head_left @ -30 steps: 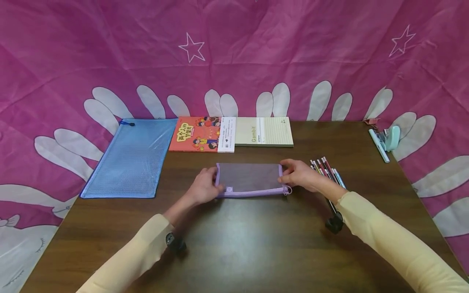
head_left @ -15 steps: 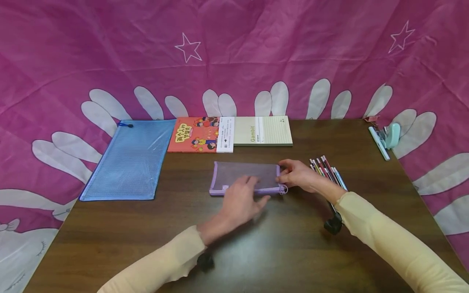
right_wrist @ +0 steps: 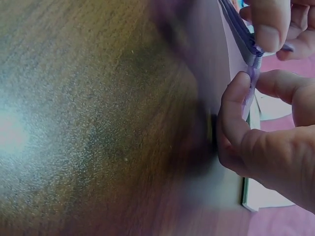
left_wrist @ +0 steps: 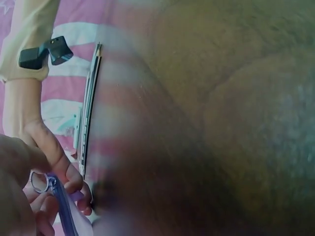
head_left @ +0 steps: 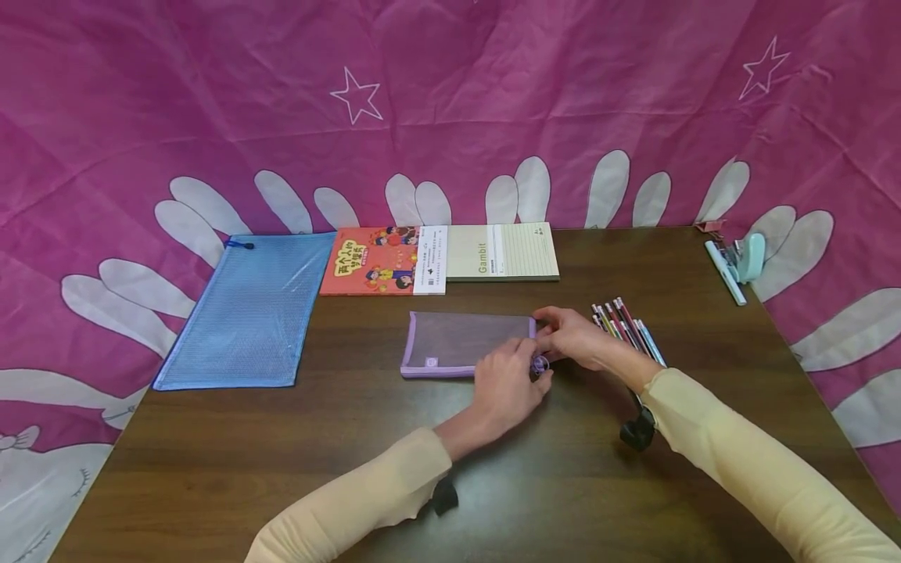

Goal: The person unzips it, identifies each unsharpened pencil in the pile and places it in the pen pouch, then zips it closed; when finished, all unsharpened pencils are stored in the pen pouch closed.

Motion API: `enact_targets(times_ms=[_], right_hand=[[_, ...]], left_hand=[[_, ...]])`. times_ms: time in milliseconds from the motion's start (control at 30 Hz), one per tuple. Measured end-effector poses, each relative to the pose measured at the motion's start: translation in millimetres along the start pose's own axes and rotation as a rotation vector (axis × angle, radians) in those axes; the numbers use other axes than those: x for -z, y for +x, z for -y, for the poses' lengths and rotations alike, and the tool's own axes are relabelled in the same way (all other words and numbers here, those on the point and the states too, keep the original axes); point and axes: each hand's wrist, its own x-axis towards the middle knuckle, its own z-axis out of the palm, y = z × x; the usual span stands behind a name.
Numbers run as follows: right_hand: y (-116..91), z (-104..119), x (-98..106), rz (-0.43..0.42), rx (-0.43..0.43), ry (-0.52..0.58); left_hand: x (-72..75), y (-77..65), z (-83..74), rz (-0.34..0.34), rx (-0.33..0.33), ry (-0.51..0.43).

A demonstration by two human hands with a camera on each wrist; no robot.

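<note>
Rightward the left hand (head_left: pixel 508 387) has moved, to the right end of the purple zip (head_left: pixel 439 373) on the flat rectangular mesh pouch (head_left: pixel 450 336) lying on the brown wooden table (head_left: pixel 549 508); whether it pinches, I cannot tell. The right hand (head_left: pixel 577 338) pinches the pouch's right edge. Apparently the zip is being taken; pulling needs that edge steady.

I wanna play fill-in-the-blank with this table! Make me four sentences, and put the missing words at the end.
The right hand holds a pouch with ____ edges.
The mesh folder left of the orange-red book is ____.
The biggest word on the notebook is ____.
The pencils lie nearest the ____ hand.

Missing words: purple; blue; Gambit; right.
</note>
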Motion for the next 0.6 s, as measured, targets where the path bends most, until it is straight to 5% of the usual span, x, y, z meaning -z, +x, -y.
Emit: enact_targets(times_ms=[300,600], right_hand=[[4,-1,-3,-0.047,-0.044,0.021],[4,-3,-7,-0.124,-0.05,0.025]], left_hand=[[-1.2,-7.2,9.7,-0.06,-0.062,-0.181],[1.8,-13.2,12.2,-0.05,0.044,-0.29]])
